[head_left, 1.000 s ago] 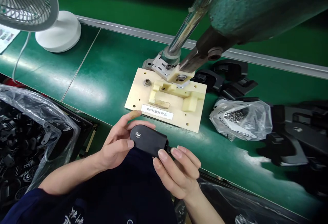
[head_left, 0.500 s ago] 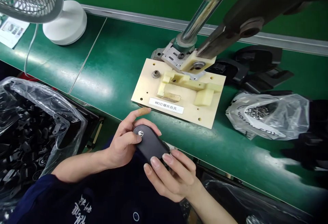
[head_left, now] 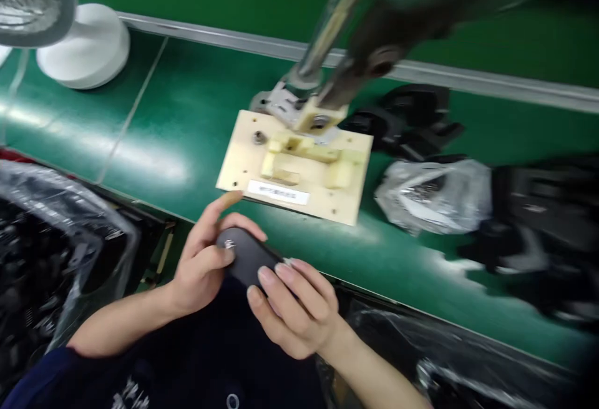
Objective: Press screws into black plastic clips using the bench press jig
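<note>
Both hands meet low in the picture, close to the person's body, around 1 black plastic housing (head_left: 248, 260). Left hand (head_left: 206, 265) grips its rounded end, thumb pressed beside a small silver screw head (head_left: 229, 245) on the top face and forefinger stretched straight out toward the worktop (head_left: 196, 115). Right hand (head_left: 294, 309) clasps the other end, fingers curled over the top edge and covering much of the part. The housing is held in the air, off the green worktop, just in front of a cream fixture plate (head_left: 243, 159) that carries a white label (head_left: 278, 193) and pale locating blocks. A metal press arm (head_left: 369, 40) reaches down to the far edge of that plate. To the right of the plate lies a clear bag of small metal parts (head_left: 433, 197), with more black plastic pieces (head_left: 407, 118) beyond and beside it. A white fan base (head_left: 84, 47) stands at the far left, and a plastic-lined bin (head_left: 51, 234) of dark parts sits beside the left forearm. Much of the view is blurred.
</note>
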`<state>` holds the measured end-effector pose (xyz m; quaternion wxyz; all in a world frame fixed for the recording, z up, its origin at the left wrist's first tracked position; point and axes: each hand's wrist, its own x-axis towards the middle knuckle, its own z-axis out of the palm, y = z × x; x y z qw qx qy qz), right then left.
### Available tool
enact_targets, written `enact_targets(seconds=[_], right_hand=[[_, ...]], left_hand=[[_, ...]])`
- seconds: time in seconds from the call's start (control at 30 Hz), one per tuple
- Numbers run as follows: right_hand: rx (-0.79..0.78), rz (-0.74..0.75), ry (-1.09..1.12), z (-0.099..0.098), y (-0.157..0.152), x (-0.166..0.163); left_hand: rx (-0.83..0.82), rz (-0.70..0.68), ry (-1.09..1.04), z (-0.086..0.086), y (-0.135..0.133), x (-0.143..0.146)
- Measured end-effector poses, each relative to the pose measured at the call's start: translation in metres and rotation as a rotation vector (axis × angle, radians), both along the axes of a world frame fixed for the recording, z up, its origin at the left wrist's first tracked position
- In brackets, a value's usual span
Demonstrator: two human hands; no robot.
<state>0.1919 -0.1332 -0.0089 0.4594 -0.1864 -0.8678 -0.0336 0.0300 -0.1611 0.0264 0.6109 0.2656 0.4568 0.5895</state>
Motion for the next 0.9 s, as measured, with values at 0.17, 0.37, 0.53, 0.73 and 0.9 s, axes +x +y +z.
enact_targets(seconds=[0.17, 0.37, 0.53, 0.73, 0.9], right_hand=[[-0.04, -0.106, 0.093, 0.013, 0.007, 0.016], [0.012, -0.258, 0.238, 0.002, 0.011, 0.032], [-0.144, -0.169, 0.291, -0.003, 0.008, 0.05], [-0.557, -0.833, 0.559, 0.003, 0.096, 0.158], [-0.81, -1.012, 0.365, 0.008, 0.197, 0.224]], left_hand=[[0.054, -0.056, 0.287, 0.009, -0.021, 0.001], [-0.173, 0.035, 0.424, 0.022, -0.026, 0.026], [-0.035, 0.053, 0.506, 0.006, -0.02, 0.023], [-0.036, 0.314, 0.528, -0.018, -0.016, 0.003], [-0.054, 0.292, 0.593, -0.019, -0.021, -0.008]])
